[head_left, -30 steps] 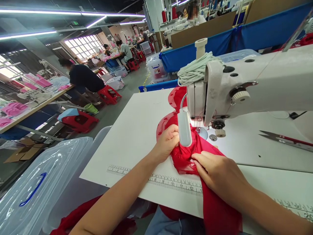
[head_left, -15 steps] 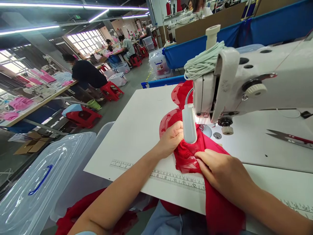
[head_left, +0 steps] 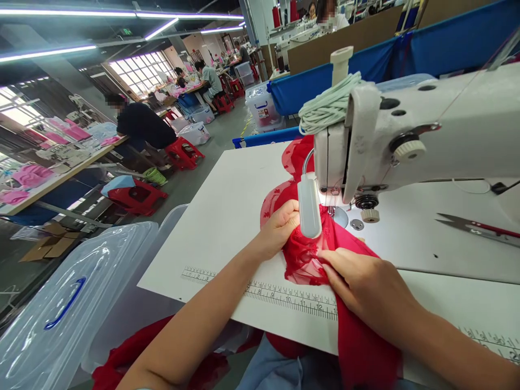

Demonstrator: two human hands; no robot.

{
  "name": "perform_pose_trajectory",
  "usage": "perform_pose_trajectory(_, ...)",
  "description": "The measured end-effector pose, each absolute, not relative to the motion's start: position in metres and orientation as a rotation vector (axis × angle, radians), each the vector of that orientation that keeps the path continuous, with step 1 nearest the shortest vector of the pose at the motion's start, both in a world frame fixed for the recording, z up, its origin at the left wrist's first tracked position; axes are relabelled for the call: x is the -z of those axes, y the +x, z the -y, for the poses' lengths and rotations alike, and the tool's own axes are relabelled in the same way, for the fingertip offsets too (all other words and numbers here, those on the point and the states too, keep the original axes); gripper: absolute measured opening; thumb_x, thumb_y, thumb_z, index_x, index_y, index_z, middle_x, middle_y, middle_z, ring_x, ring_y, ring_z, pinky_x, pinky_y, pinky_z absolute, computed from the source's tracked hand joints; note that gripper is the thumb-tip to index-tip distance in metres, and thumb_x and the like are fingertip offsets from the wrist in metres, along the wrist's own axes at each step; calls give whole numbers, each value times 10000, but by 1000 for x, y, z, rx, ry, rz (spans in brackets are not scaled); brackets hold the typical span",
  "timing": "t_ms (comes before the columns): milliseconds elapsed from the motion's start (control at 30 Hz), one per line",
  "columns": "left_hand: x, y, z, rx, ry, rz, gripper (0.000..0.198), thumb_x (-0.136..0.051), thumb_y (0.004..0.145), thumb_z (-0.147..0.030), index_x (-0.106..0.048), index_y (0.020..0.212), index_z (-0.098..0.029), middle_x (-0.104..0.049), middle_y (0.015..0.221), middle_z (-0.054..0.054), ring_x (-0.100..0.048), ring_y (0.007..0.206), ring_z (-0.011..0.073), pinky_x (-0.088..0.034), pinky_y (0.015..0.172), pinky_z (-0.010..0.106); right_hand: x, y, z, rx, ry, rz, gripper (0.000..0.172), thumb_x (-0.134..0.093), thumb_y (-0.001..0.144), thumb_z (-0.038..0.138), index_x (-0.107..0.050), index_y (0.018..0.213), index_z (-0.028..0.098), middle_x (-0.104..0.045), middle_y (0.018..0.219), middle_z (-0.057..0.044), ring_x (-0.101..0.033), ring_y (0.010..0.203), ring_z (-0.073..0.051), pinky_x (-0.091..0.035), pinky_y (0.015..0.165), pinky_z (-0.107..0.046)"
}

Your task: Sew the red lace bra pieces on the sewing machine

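Observation:
Red sheer fabric [head_left: 303, 254] with raised lace patterns lies under the head of a white sewing machine [head_left: 406, 130]. Just left of the needle area, my left hand [head_left: 280, 230] pinches the fabric, its fingertips partly behind a pale lamp [head_left: 310, 208]. Closer to me, my right hand [head_left: 357, 276] grips the fabric's edge between thumb and fingers. From there a plain red length drops over the table's front edge. The needle and presser foot are mostly hidden by the lamp and cloth.
Thread snips [head_left: 479, 227] lie on the machine bed at right. A printed ruler [head_left: 284, 298] runs along the white tabletop [head_left: 211, 216]. A clear lidded bin [head_left: 81, 292] stands at left, with red cloth [head_left: 138, 346] beside it. Several people sit at machines beyond.
The camera view has shifted slightly, so the machine sits a little further left. Both hands keep their grip, and the fabric near the right hand is folded slightly differently.

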State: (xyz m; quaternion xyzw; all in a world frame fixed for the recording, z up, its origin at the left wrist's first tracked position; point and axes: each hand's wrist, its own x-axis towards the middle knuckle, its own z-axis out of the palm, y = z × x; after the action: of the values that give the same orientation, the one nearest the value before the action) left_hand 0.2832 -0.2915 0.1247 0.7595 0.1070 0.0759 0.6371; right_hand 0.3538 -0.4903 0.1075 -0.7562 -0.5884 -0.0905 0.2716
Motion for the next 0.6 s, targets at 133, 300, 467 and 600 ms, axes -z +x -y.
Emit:
perform_pose_trajectory(133,-144,279,277,65,2320,-291,114,-412,912,-273,-511,880,-226,-593,771,-9,-546,694,169,-422,623,275,-115,353,490,294,-1923,1535,281,-362,1007,266,-633,989,195,-633,616,25,-547,446,-115,-312,403,-259)
perform_pose_trajectory(300,-161,309,240,177,2568,-442,147,-528,855,-337,-626,918,-248,-672,932,36,-617,893,271,-463,842,416,-114,355,490,290,-1846,1588,259,-371,980,185,-629,981,201,-613,595,40,-570,453,-111,-385,411,-225)
perform_pose_trajectory(467,-160,372,217,47,2682,-695,408,-614,816,-483,-638,1199,-345,-531,1388,77,-366,1335,464,-139,1057,732,-97,356,487,268,-1862,1598,253,-389,962,176,-628,1030,220,-668,683,7,-630,532,-136,-468,476,-224)
perform_pose_trajectory(600,-147,412,212,-180,2621,-831,483,-502,898,-481,-514,1367,-370,-394,1525,89,-326,1383,444,-109,1064,751,-83,359,481,339,-1844,1553,289,-342,956,157,-621,988,226,-682,706,-5,-652,564,-148,-480,496,-232)
